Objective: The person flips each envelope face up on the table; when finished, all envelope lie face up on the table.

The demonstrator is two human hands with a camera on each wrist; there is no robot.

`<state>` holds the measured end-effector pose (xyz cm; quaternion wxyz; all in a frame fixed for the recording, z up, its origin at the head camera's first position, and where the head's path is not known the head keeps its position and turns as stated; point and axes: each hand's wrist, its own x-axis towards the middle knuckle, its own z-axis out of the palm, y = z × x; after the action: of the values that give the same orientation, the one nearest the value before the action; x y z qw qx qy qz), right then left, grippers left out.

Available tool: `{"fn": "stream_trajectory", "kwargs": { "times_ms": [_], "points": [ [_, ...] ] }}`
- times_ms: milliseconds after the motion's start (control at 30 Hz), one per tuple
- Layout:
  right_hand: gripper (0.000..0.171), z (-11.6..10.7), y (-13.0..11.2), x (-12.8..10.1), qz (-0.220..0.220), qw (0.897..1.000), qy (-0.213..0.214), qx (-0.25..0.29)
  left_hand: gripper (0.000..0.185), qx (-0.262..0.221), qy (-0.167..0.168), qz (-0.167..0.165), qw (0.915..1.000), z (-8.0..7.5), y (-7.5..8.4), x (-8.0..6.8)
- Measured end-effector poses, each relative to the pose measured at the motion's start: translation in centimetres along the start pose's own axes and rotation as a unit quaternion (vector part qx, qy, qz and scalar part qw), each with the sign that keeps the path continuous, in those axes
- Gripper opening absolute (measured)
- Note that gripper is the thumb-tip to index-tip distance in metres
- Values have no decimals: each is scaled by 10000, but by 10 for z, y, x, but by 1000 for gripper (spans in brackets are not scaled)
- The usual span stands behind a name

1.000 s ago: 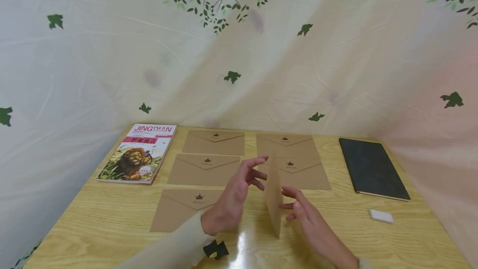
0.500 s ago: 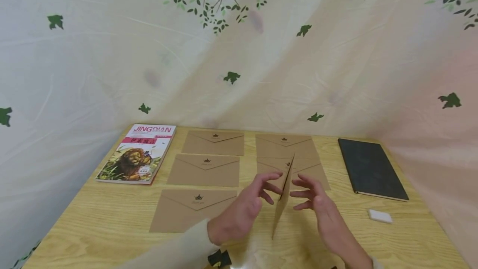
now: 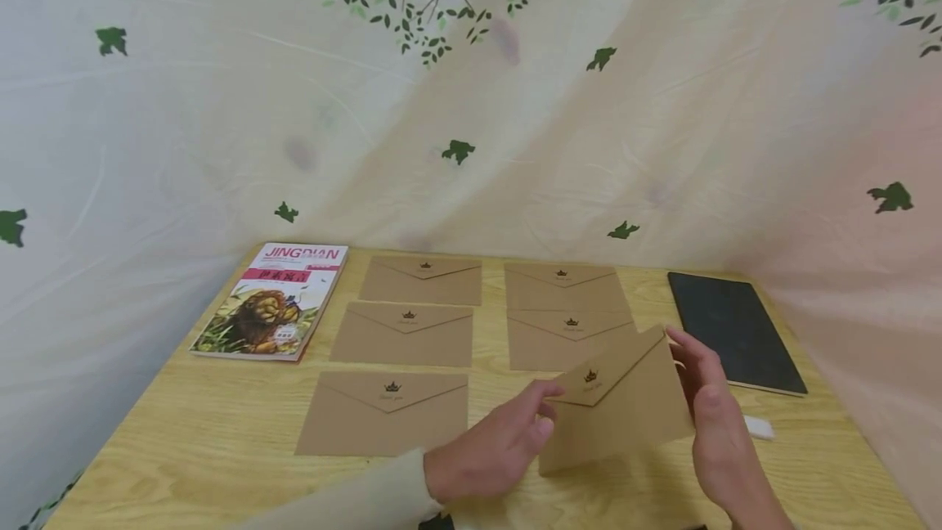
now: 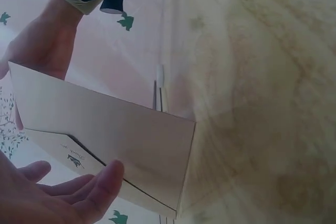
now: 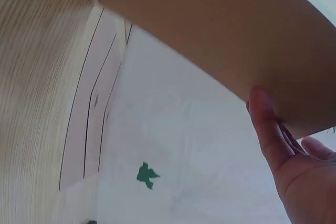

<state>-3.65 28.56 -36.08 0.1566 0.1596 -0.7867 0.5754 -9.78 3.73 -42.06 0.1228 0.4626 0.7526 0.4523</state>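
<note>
A brown kraft envelope (image 3: 618, 407) with a crown print on its flap stands tilted between my two hands, its lower left corner close to the tabletop. My left hand (image 3: 496, 440) is at its left end, and the index fingertip overlaps the front near the flap. In the left wrist view, the left fingers (image 4: 105, 187) lie over the flap side. My right hand (image 3: 717, 424) is at the right end, with its fingers going behind the upper right corner. Seen from the right wrist, a right fingertip (image 5: 260, 100) touches the plain back (image 5: 226, 30) while the thumb stands apart from it.
Several matching envelopes (image 3: 383, 424) lie flat on the wooden table (image 3: 184, 440) in two columns. An illustrated book (image 3: 268, 305) is at the back left, and a black notebook (image 3: 736, 334) at the right. A white eraser-like block (image 3: 760, 428) shows partly beyond the right hand.
The upright envelope, edge-on before, has turned so its crown-printed front faces the head camera. Both hands have shifted right, and the right hand has moved out to the envelope's right end.
</note>
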Motion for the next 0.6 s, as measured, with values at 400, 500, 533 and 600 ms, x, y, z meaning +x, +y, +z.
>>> {"fn": "stream_trajectory", "kwargs": {
  "times_ms": [400, 500, 533, 600],
  "points": [
    [40, -28, 17, -14, 546, 9769, 237, -2052, 54, 614, -416, -333, 9967, 9, -5, -4],
    [39, -36, 28, -19, 1068, 9643, 94, -2423, 58, 901, -446, -391, 9942, 9, -4, -6],
    [40, -38, 31, -19, 1299, 9601, -35, -2476, 58, 996, -454, -397, 9932, 9, -4, -7],
    [46, -40, 39, -18, 1808, 9507, -363, -2493, 59, 1131, -500, -478, 9912, 8, -4, -9]
  ]
}}
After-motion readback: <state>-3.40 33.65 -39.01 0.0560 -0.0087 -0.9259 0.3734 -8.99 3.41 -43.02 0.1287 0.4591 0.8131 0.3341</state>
